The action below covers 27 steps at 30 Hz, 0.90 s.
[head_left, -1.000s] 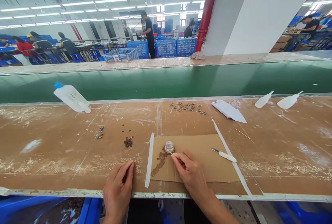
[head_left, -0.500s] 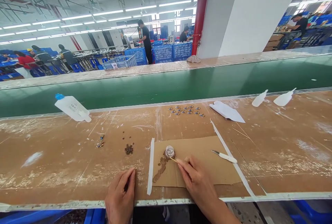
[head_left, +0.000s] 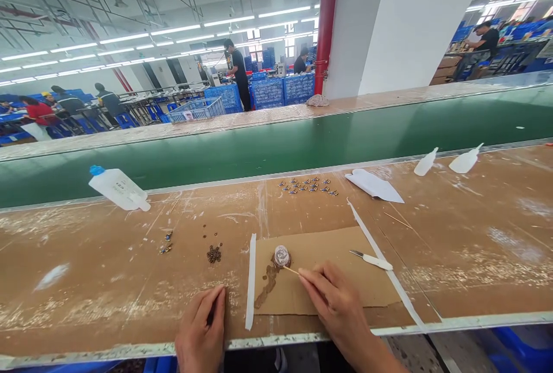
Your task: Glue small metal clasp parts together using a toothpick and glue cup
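Observation:
My right hand [head_left: 339, 301] pinches a toothpick [head_left: 292, 270] between thumb and fingers. Its far tip points at the foot of a small round cup [head_left: 282, 255] with whitish, glossy contents. Brown wet stains surround the cup and trail across the cardboard sheet [head_left: 328, 246] beneath it. At the table's front edge rests my left hand [head_left: 201, 327], curled with thumb and index tips together; whether anything is between them is hidden. Beyond that hand lies a pile of small dark rings [head_left: 213, 254]. A white-handled knife [head_left: 377, 262] lies on the cardboard's right side.
Several small blue-and-gold pieces [head_left: 313, 186] sit behind the cardboard, beside folded white paper [head_left: 375, 185]. A blue-capped bottle [head_left: 118, 189] lies at left; two white squeeze bottles [head_left: 465, 160] are at right. A thin stick [head_left: 398, 220] lies nearby. Beyond runs a green belt [head_left: 242, 151].
My right hand has drawn back rightward with the toothpick, whose tip has moved from the cup's top to its lower edge. My left hand keeps its place. The camera view has tilted.

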Each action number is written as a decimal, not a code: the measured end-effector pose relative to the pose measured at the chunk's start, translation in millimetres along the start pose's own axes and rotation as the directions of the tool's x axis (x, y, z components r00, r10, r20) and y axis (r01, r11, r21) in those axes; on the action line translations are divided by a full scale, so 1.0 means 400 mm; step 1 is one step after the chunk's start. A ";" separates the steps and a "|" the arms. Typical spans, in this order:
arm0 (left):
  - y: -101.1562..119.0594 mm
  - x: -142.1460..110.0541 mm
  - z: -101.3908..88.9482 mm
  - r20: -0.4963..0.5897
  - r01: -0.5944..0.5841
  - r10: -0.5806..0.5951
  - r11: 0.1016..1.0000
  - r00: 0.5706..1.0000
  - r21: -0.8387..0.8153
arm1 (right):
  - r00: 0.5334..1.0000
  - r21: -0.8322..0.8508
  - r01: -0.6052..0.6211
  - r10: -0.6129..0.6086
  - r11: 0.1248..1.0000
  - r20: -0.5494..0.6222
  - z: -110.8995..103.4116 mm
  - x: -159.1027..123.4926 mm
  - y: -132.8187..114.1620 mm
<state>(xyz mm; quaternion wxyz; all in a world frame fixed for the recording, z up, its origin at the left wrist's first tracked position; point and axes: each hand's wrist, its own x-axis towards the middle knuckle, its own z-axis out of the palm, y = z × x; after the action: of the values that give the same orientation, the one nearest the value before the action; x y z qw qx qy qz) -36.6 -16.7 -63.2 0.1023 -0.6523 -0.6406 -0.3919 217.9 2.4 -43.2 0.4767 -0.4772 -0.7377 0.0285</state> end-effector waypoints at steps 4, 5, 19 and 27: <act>-0.002 0.000 0.002 -0.002 0.022 -0.022 1.000 1.000 -0.005 | 0.999 -0.022 0.004 -0.005 1.000 -0.032 0.012 0.029 0.003; -0.002 0.000 0.002 -0.004 0.022 -0.022 1.000 1.000 -0.011 | 0.999 -0.032 0.011 -0.012 0.999 -0.038 0.017 0.033 0.006; -0.010 -0.008 0.009 -0.008 0.011 -0.011 1.000 1.000 -0.001 | 0.998 -0.075 0.027 -0.024 0.997 0.051 0.049 0.047 -0.003; -0.002 -0.001 0.005 -0.016 0.019 -0.019 1.000 1.000 0.005 | 0.999 -0.051 0.038 -0.036 0.998 0.037 0.050 0.031 0.004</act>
<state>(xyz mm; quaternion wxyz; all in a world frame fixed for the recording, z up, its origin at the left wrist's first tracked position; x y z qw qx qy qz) -36.3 -15.4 -65.1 0.1054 -0.6429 -0.6469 -0.3963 203.3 20.4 -46.6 0.4513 -0.4749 -0.7555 0.0092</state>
